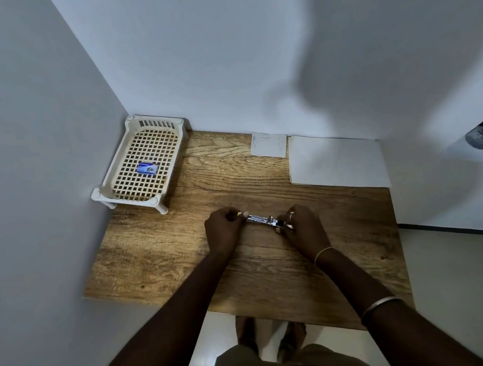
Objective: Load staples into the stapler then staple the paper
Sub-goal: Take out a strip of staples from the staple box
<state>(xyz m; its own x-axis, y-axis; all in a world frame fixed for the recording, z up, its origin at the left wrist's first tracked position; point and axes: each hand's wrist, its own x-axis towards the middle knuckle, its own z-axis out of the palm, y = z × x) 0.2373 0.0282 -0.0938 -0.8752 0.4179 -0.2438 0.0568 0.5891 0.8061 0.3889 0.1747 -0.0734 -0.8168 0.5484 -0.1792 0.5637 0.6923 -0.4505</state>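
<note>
A small metal stapler (262,220) lies lengthwise between my two hands above the middle of the wooden table (182,259). My left hand (224,232) pinches its left end, where a bit of yellow shows. My right hand (303,225) grips its right end. Whether staples are inside is hidden. A blue staple box (147,168) rests in the cream lattice tray (169,125) at the back left corner. A stack of white paper (337,161) lies at the back right of the table.
A small white square sheet (268,144) lies against the back wall, left of the paper stack. Walls close in the table on the left and at the back. The table's right edge is open to the floor.
</note>
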